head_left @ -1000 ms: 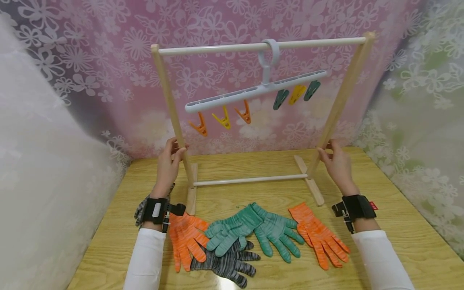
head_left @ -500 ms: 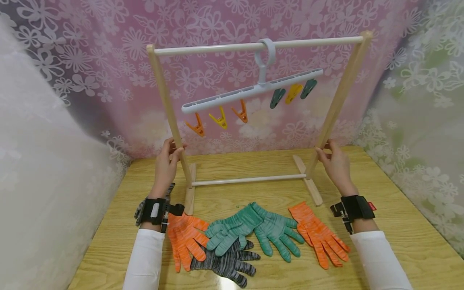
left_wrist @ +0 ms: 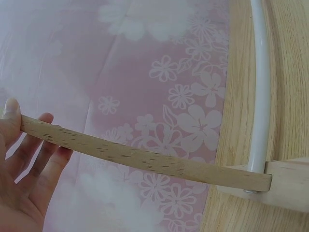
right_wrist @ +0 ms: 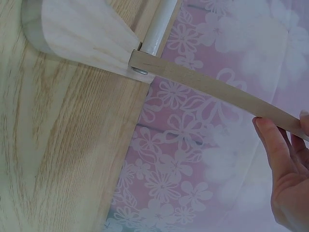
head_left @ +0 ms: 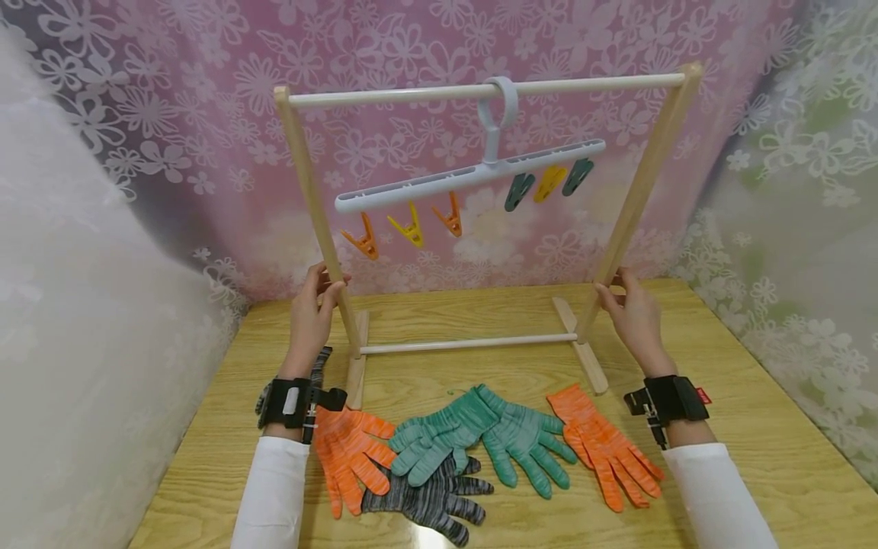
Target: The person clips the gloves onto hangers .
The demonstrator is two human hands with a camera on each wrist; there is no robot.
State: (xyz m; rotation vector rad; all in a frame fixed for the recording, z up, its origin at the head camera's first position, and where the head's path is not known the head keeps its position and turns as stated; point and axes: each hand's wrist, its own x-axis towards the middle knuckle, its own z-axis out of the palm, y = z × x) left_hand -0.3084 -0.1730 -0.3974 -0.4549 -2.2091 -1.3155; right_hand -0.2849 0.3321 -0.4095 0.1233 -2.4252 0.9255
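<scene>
A wooden rack with white crossbars stands on the table. My left hand holds its left post low down, thumb in front and fingers behind. On the opposite side, my right hand pinches the right post at about the same height. A pale grey hanger hooks over the top bar, tilted down to the left. Orange and yellow clips hang from its left half. Dark green clips and a yellow clip hang from the right.
Striped gloves lie before the rack: orange at left, green in the middle, grey-black partly beneath, another orange glove at right. A further grey-black glove is mostly behind my left wrist. A flowered curtain backs the table.
The rack has shifted slightly left with both hands still on its posts. The hanger and its clips have moved along with it, while the gloves have stayed in place.
</scene>
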